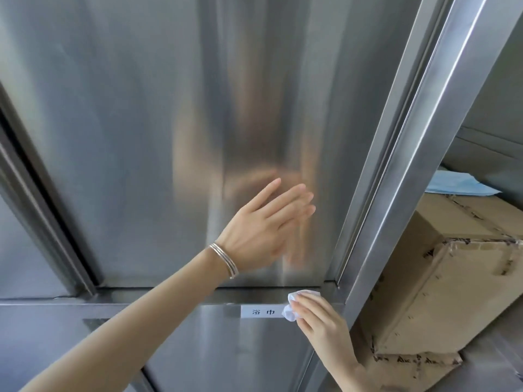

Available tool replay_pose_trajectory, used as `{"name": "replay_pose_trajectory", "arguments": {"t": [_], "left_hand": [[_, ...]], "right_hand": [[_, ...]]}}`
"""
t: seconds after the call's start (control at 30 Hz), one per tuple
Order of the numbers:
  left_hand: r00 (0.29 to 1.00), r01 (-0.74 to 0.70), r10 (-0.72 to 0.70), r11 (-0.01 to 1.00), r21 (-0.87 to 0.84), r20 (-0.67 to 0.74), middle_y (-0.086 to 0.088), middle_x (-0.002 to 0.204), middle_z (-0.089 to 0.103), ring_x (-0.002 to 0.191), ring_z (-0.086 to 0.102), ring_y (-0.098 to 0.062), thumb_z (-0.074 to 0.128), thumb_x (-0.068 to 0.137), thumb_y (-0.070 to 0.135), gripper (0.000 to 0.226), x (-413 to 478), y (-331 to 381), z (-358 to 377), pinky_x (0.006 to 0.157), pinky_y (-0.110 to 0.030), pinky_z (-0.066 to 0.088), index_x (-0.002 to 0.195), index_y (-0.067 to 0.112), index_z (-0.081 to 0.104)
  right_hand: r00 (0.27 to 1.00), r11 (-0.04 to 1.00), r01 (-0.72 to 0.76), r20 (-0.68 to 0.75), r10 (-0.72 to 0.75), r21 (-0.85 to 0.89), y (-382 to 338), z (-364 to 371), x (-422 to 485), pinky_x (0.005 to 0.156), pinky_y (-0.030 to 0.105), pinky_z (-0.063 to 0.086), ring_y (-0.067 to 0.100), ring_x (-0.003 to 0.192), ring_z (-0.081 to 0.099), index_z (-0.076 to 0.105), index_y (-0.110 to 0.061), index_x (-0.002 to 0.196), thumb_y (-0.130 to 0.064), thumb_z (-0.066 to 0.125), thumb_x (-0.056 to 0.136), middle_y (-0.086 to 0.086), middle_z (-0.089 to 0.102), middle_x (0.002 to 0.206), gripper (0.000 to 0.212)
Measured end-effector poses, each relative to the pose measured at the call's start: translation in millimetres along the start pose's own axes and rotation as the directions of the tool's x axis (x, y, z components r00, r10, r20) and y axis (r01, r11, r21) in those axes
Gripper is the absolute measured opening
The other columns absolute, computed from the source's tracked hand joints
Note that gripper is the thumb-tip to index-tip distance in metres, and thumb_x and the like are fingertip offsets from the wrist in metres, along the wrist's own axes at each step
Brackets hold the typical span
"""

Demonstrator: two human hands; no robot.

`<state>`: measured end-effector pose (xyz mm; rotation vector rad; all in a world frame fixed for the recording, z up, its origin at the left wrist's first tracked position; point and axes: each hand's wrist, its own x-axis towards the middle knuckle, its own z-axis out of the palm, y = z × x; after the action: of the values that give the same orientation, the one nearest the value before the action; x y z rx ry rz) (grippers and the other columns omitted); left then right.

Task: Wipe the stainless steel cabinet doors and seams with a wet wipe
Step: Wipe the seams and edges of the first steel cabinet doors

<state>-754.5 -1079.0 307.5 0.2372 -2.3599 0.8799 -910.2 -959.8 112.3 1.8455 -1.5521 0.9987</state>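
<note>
Working the seam under the upper door, at its right end.

My right hand (322, 326) grips the bunched wet wipe (294, 304) against the horizontal seam (169, 292), by the right end of the white label (261, 311). My left hand (263, 222) lies flat on the upper door (127, 137), fingers straight. Best, I think, to press into the groove and draw left in one slow pass, sparing the label.

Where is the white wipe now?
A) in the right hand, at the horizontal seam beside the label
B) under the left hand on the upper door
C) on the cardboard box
A: the right hand holds the wipe against the seam next to the label; the left hand, fingers straight, is at the upper door.
</note>
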Motion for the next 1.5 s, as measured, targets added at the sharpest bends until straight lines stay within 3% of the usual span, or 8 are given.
{"name": "replay_pose_trajectory", "arguments": {"t": [0.13, 0.3, 0.43, 0.57, 0.83, 0.97, 1.23, 1.5], "left_hand": [[0.980, 0.165, -0.143, 0.973, -0.163, 0.142, -0.003, 0.126, 0.064, 0.123, 0.056, -0.021, 0.064, 0.068, 0.010, 0.055, -101.3, 35.4, -21.6, 0.106, -0.046, 0.042, 0.123, 0.013, 0.065], [0.891, 0.434, -0.349, 0.841, -0.322, 0.290, 0.001, 0.129, 0.062, 0.124, 0.055, -0.018, 0.054, 0.072, 0.014, 0.050, -228.3, 96.6, -82.4, 0.103, -0.041, 0.045, 0.121, 0.018, 0.067], [0.794, 0.601, -0.482, 0.717, -0.353, 0.371, 0.003, 0.124, 0.065, 0.118, 0.060, -0.016, 0.054, 0.074, 0.017, 0.047, -319.9, 133.5, -150.3, 0.100, -0.036, 0.045, 0.119, 0.019, 0.068], [0.689, 0.713, -0.547, 0.629, -0.309, 0.475, 0.007, 0.110, 0.070, 0.095, 0.067, -0.012, 0.057, 0.072, 0.025, 0.045, -392.6, 146.1, -224.5, 0.085, -0.023, 0.045, 0.114, 0.019, 0.070], [0.577, 0.786, -0.642, 0.604, -0.130, 0.505, 0.009, 0.102, 0.070, 0.089, 0.066, -0.012, 0.054, 0.076, 0.031, 0.039, -478.9, 130.7, -315.0, 0.079, -0.027, 0.049, 0.109, 0.019, 0.072], [0.545, 0.810, -0.688, 0.580, -0.087, 0.480, 0.010, 0.100, 0.070, 0.088, 0.066, -0.012, 0.053, 0.076, 0.033, 0.039, -512.5, 113.8, -322.6, 0.081, -0.025, 0.041, 0.107, 0.019, 0.072], [0.525, 0.790, -0.696, 0.613, 0.023, 0.490, 0.009, 0.098, 0.069, 0.088, 0.066, -0.014, 0.051, 0.078, 0.034, 0.038, -589.4, 32.1, -309.6, 0.082, -0.027, 0.041, 0.106, 0.019, 0.072], [0.523, 0.767, -0.688, 0.637, 0.074, 0.503, 0.007, 0.101, 0.070, 0.100, 0.066, -0.019, 0.050, 0.079, 0.032, 0.038, -649.8, -85.5, -291.5, 0.090, -0.030, 0.041, 0.107, 0.018, 0.072]], "right_hand": [[0.999, 0.998, -0.013, -0.036, 0.016, 0.063, -54.3, -19.4, -3.7, 0.082, 0.025, 0.053, 0.009, 0.098, 0.066, 0.076, -0.010, 0.090, -0.013, 0.048, 0.095, -0.005, 0.071, 0.102, 0.029], [0.994, 0.970, -0.091, -0.045, 0.104, 0.227, -153.8, -32.3, -19.6, 0.084, 0.030, 0.053, 0.011, 0.099, 0.065, 0.075, -0.007, 0.095, -0.013, 0.052, 0.092, -0.003, 0.070, 0.105, 0.024], [0.980, 0.932, -0.188, 0.000, 0.197, 0.310, -244.9, -40.5, -45.9, 0.083, 0.029, 0.052, 0.009, 0.097, 0.065, 0.075, -0.008, 0.095, -0.008, 0.055, 0.087, -0.005, 0.070, 0.104, 0.022], [0.971, 0.906, -0.239, 0.068, 0.229, 0.349, -332.1, -52.2, -70.4, 0.087, 0.021, 0.048, 0.005, 0.096, 0.062, 0.076, -0.008, 0.090, -0.015, 0.053, 0.087, -0.005, 0.070, 0.100, 0.025], [0.967, 0.841, -0.245, 0.185, 0.176, 0.483, -454.8, -56.4, -82.3, 0.082, 0.026, 0.051, 0.006, 0.093, 0.064, 0.076, -0.012, 0.093, -0.019, 0.055, 0.087, -0.008, 0.070, 0.100, 0.023], [0.969, 0.836, -0.229, 0.197, 0.148, 0.498, -481.7, -38.1, -75.9, 0.077, 0.030, 0.053, 0.006, 0.095, 0.065, 0.076, -0.014, 0.094, -0.020, 0.057, 0.086, -0.010, 0.070, 0.100, 0.022], [0.973, 0.819, -0.216, 0.190, 0.134, 0.531, -523.2, 44.0, -46.4, 0.070, 0.030, 0.055, 0.003, 0.097, 0.063, 0.076, -0.012, 0.092, -0.021, 0.055, 0.087, -0.011, 0.068, 0.100, 0.023], [0.962, 0.780, -0.249, 0.238, 0.131, 0.574, -589.6, 142.3, 43.4, 0.082, 0.030, 0.052, 0.009, 0.098, 0.064, 0.075, -0.011, 0.098, -0.011, 0.060, 0.085, -0.006, 0.070, 0.102, 0.020]]}}
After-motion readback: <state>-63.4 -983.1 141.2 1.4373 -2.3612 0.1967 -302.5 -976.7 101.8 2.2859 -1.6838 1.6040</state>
